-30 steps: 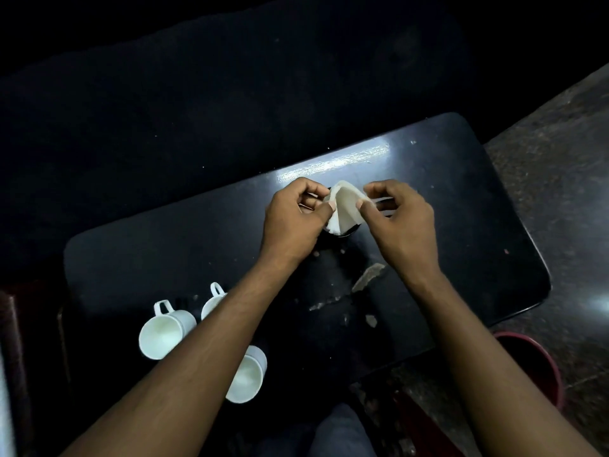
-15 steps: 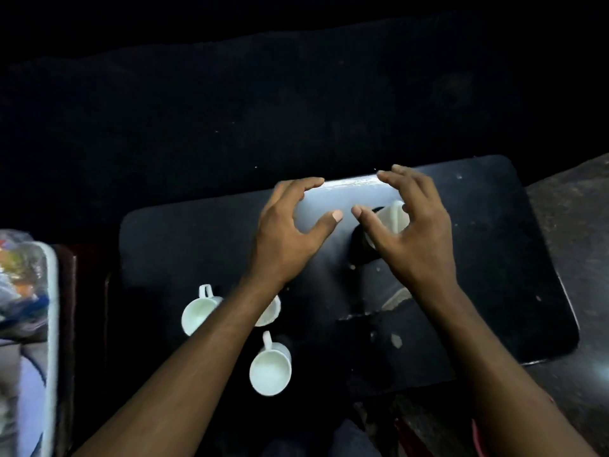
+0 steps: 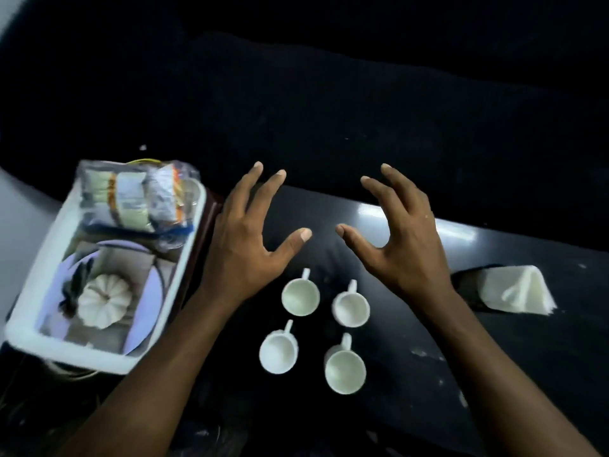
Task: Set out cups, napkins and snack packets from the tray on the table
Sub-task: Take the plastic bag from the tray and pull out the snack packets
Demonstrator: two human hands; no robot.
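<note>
Fingers on both hands are spread wide with nothing in them, left hand [image 3: 245, 245] and right hand [image 3: 400, 239] hovering palm-down over the black table [image 3: 527, 351] around the middle of the frame. Four white cups [image 3: 314, 329] are already out in a little square just below the hands, open side up, none touching, handles pointing toward the top of the frame. The napkins [image 3: 515, 291] sit as a folded white stack at the right edge, well apart from the cups. So I'd say the snack packets [image 3: 138, 199] are what's left, they're still piled at the upper end of the white tray [image 3: 33, 288] on the left side of the frame, just beside the left hand. If I were doing it I'd go in with the left hand since it's closest, come down from above on the top packet and lift it straight up over the tray's wall before swinging across, crinkly plastic slides so pinch an edge properly. Then drop it somewhere bare on the right, not over the cups, easy to knock one. Also in the tray's lower half there's a plate [image 3: 143, 328] with a white pumpkin-shaped thing [image 3: 103, 300] on it, not part of the job as far as I can tell, just don't drag a packet across it
</note>
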